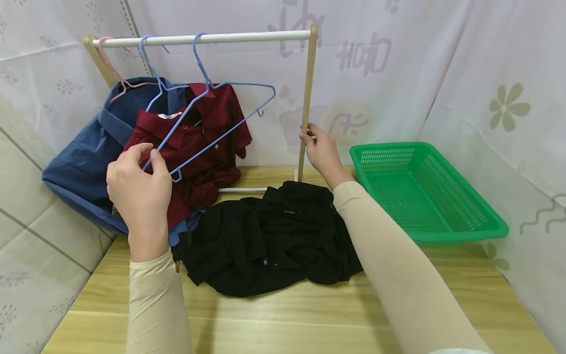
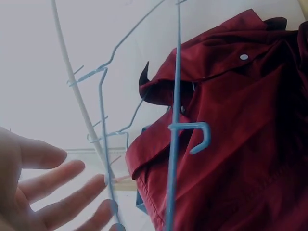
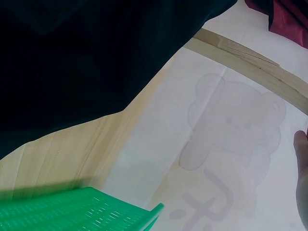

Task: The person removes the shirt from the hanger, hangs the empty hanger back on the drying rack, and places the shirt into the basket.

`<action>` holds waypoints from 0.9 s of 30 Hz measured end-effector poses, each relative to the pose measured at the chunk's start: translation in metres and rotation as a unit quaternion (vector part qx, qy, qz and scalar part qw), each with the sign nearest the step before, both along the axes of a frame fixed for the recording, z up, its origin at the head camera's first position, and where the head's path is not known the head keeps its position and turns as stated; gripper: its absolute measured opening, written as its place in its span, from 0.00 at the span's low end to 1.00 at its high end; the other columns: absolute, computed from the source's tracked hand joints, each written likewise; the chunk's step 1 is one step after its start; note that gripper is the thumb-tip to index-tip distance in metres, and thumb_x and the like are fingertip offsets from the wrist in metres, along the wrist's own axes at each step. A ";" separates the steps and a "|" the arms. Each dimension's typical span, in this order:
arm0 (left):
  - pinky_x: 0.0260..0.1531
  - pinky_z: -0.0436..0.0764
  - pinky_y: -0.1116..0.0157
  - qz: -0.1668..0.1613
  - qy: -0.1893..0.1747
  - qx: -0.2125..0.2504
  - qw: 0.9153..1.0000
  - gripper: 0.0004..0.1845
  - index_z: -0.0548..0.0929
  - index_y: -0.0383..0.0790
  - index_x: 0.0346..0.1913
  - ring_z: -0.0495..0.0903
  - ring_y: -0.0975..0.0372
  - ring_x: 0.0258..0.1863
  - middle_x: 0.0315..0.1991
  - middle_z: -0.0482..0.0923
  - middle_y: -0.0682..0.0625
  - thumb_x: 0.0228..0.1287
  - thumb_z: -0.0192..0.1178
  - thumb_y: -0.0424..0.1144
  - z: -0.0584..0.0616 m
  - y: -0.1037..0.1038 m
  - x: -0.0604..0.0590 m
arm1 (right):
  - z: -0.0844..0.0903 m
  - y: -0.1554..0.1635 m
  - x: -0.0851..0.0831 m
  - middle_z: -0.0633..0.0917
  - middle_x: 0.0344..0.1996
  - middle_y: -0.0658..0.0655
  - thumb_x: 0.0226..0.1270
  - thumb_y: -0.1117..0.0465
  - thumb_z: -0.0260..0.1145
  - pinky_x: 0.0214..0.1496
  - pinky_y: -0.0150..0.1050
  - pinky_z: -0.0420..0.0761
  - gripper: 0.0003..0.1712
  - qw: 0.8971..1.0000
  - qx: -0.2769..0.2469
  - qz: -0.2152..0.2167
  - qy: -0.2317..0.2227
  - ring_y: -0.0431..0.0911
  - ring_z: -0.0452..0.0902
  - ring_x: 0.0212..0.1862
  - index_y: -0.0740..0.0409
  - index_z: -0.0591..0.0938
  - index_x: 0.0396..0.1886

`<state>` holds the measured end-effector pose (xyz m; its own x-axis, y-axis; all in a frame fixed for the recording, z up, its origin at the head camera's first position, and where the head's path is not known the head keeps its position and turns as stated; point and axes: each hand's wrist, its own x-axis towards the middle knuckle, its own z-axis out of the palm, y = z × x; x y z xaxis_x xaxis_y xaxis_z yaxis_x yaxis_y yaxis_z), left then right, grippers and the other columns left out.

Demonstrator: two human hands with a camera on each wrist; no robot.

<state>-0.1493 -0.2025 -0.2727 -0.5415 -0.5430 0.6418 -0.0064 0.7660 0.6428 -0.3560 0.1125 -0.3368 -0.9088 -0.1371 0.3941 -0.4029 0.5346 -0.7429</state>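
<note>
While the right hand point(image 1: 322, 150) grasps the rack post point(image 1: 307, 103) to steady it, the left hand point(image 1: 138, 186) pinches the empty blue hanger point(image 1: 216, 129), hooked left of that post; black shirt point(image 1: 269, 236) lies below on the tabletop point(image 1: 287, 314).

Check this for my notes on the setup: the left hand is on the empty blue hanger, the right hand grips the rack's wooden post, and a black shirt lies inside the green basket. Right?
One detail is wrong. The head view shows the black shirt lying on the wooden table, beside the green basket, not in it. The left hand at the blue hanger and the right hand on the post stand.
</note>
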 end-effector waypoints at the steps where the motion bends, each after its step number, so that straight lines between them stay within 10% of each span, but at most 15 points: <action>1: 0.60 0.76 0.42 -0.009 0.010 -0.005 1.000 0.18 0.90 0.38 0.56 0.81 0.41 0.55 0.55 0.90 0.39 0.78 0.56 0.46 0.000 0.000 0.000 | 0.000 0.000 0.000 0.86 0.60 0.65 0.84 0.51 0.58 0.65 0.56 0.84 0.25 1.000 0.000 -0.001 0.001 0.61 0.87 0.58 0.57 0.78 0.72; 8: 0.64 0.75 0.51 -0.088 0.096 -0.032 0.991 0.16 0.91 0.32 0.49 0.84 0.45 0.55 0.52 0.90 0.39 0.76 0.60 0.41 -0.003 0.008 0.012 | -0.002 -0.001 -0.002 0.86 0.61 0.64 0.84 0.51 0.59 0.66 0.56 0.84 0.24 1.000 0.004 0.006 -0.009 0.61 0.87 0.60 0.56 0.79 0.71; 14: 0.54 0.73 0.76 -0.199 0.085 -0.033 0.976 0.11 0.91 0.34 0.49 0.85 0.50 0.52 0.51 0.91 0.41 0.76 0.62 0.36 -0.010 0.022 0.016 | 0.024 0.004 0.006 0.78 0.72 0.65 0.85 0.49 0.58 0.72 0.57 0.80 0.35 0.994 0.054 0.016 -0.095 0.61 0.78 0.71 0.56 0.63 0.83; 20: 0.50 0.75 0.80 -0.262 -0.005 -0.044 0.964 0.09 0.90 0.34 0.49 0.86 0.52 0.51 0.49 0.90 0.41 0.76 0.62 0.33 -0.022 0.025 0.015 | 0.062 0.013 0.035 0.57 0.85 0.68 0.83 0.48 0.61 0.85 0.60 0.61 0.53 0.970 0.168 0.009 -0.176 0.64 0.55 0.85 0.61 0.40 0.88; 24: 0.54 0.82 0.60 -0.271 -0.116 -0.045 0.955 0.11 0.89 0.36 0.53 0.84 0.48 0.52 0.52 0.88 0.40 0.78 0.61 0.37 -0.031 0.023 0.014 | 0.061 0.022 0.069 0.53 0.85 0.72 0.82 0.47 0.61 0.84 0.64 0.58 0.53 0.946 0.246 0.027 -0.208 0.67 0.49 0.86 0.62 0.42 0.88; 27: 0.63 0.78 0.41 -0.266 -0.240 -0.050 0.932 0.20 0.84 0.37 0.63 0.80 0.41 0.62 0.63 0.83 0.37 0.80 0.60 0.46 -0.041 0.023 0.012 | 0.041 0.031 0.092 0.56 0.84 0.74 0.81 0.45 0.62 0.83 0.67 0.60 0.51 0.927 0.286 0.045 -0.237 0.69 0.50 0.85 0.62 0.47 0.88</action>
<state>-0.1378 -0.1795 -0.3137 -0.9549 -0.0660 0.2896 0.1235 0.7985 0.5892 -0.2640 0.1438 -0.2959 -0.9358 -0.2853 -0.2069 -0.1670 0.8759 -0.4527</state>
